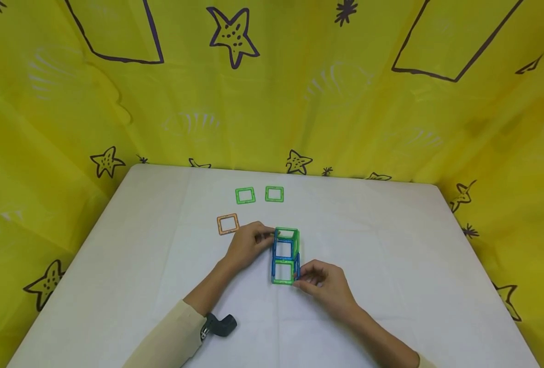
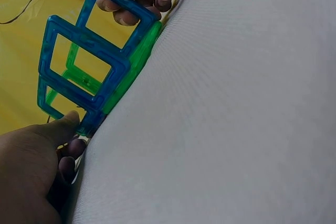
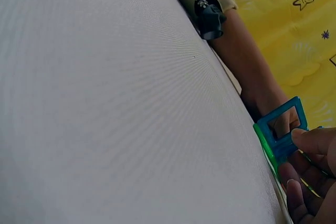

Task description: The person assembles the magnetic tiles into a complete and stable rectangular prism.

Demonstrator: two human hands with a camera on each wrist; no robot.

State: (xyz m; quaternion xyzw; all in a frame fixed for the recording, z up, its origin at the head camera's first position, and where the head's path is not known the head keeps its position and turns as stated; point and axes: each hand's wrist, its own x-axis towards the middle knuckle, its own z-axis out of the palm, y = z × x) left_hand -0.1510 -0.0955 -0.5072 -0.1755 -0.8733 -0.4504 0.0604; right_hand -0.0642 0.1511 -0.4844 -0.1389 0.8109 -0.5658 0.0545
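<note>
A small structure of blue and green square magnetic tiles (image 1: 284, 259) stands near the middle of the table. At its far left edge my left hand (image 1: 249, 245) pinches a blue tile between thumb and fingers. Its thumb lies on the tile's lower corner in the left wrist view. On the near right side, my right hand (image 1: 329, 286) pinches an upright blue tile (image 3: 300, 109). A green tile (image 2: 137, 64) lies flat on the table under the blue ones. Part of the structure is hidden behind my right fingers in the right wrist view.
Two loose green tiles (image 1: 245, 195) lie flat beyond the structure. An orange tile (image 1: 219, 226) lies just past my left hand. The white-covered table (image 1: 368, 230) meets a yellow patterned curtain (image 1: 272, 102) at the back and sides. A dark wrist device (image 1: 221, 325) sits at my left sleeve.
</note>
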